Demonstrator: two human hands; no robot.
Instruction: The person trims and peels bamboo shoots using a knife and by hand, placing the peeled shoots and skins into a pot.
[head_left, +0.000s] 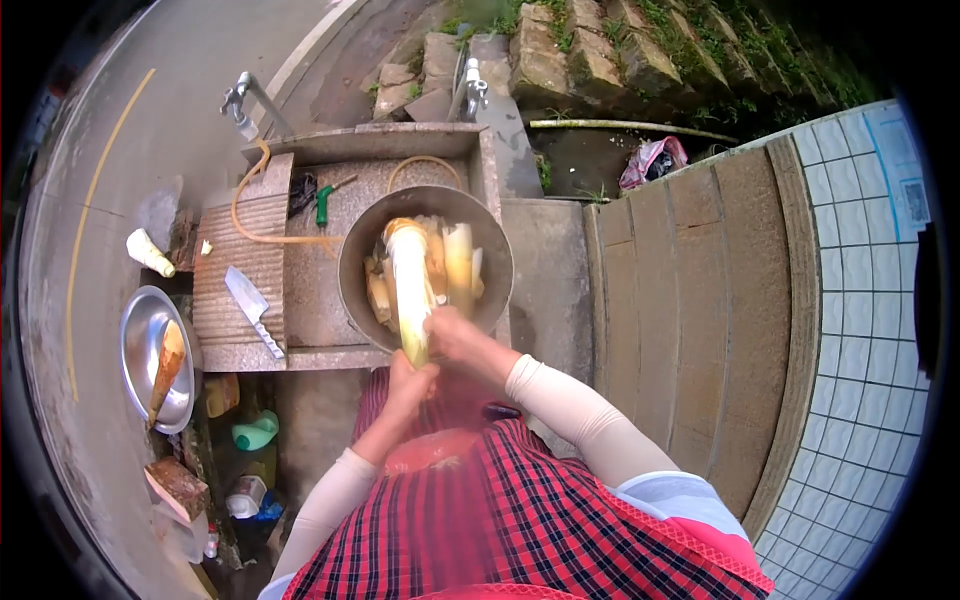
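Note:
A long pale bamboo shoot points away from me over a big round metal pot. My left hand is closed round its near, greenish end. Against the shoot's right side, just farther up, my right hand is closed too; its fingertips are partly hidden. Several cut bamboo shoot pieces fill the pot beneath. The pot rests in a stone sink, close to my body.
A cleaver lies on the ridged washboard slab at left. Beyond it, a steel basin holds another shoot. A hose runs from a tap into the sink, near a green-handled tool. Steps flank the right.

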